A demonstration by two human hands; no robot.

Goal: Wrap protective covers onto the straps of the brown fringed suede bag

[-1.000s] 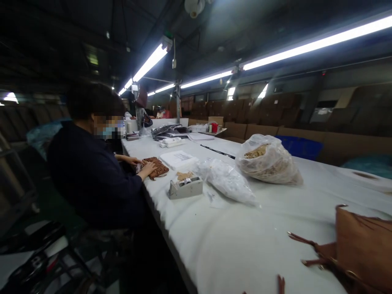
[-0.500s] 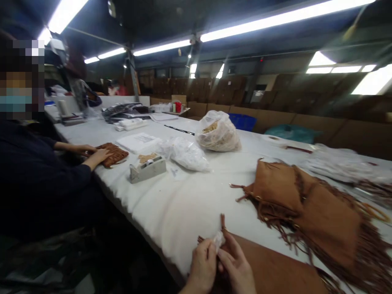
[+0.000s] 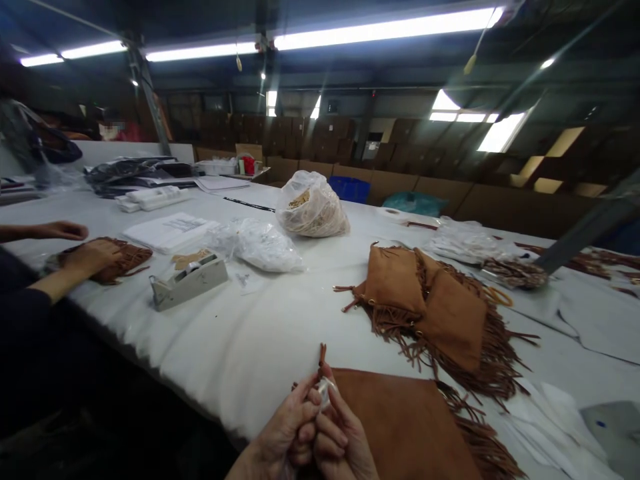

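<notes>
At bottom centre, a close pinch

I see left hand (image 3: 280, 427) and right hand (image 3: 346, 437) together, fingers closed on plastic (image 3: 325, 395) beside the bag (image 3: 395, 417), lying on the tabletop (image 3: 265, 353). Wrapping its cord (image 3: 323, 353) seems in hand; the next move calls for steadiness.

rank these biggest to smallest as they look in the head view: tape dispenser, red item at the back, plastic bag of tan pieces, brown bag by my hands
1. Brown bag, partly cut off, nearest the camera
2. Plastic bag of tan pieces
3. Tape dispenser
4. Red item, far back
</notes>
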